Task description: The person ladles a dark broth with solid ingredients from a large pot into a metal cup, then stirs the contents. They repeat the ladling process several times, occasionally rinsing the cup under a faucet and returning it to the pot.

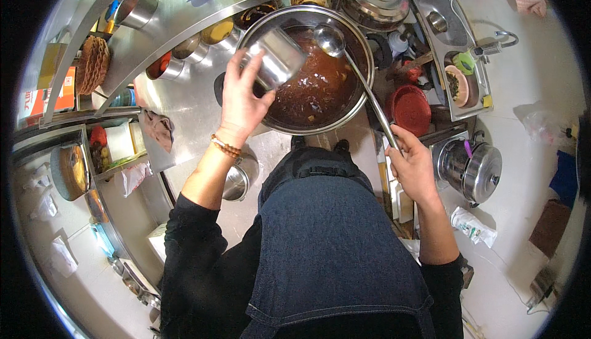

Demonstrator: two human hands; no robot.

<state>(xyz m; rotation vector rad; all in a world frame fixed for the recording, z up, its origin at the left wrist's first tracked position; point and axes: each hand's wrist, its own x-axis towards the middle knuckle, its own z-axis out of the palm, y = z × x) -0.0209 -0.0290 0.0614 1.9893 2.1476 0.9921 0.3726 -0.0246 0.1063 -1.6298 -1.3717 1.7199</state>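
My left hand (pixel 244 90) grips a steel canister (pixel 278 57) and holds it tilted over a large steel pot (pixel 368 90). The canister's mouth and what it may contain are hidden from me. Dark reddish-brown liquid (pixel 318 85) with a few pale pieces fills much of the pot. In my right hand (pixel 412 161) is the long handle of a steel ladle (pixel 329 40). Its bowl rests by the far side of the pot, above or just at the liquid; I cannot tell which.
Steel containers with sauces (pixel 217 32) line the steel counter (pixel 194 90) under a shelf at left. A lidded pot (pixel 376 4) stands behind right, near a sink (pixel 482 94). A red basin (pixel 410 108) and another lidded pot (pixel 480 173) are at right. A steel bucket (pixel 240 177) stands below left.
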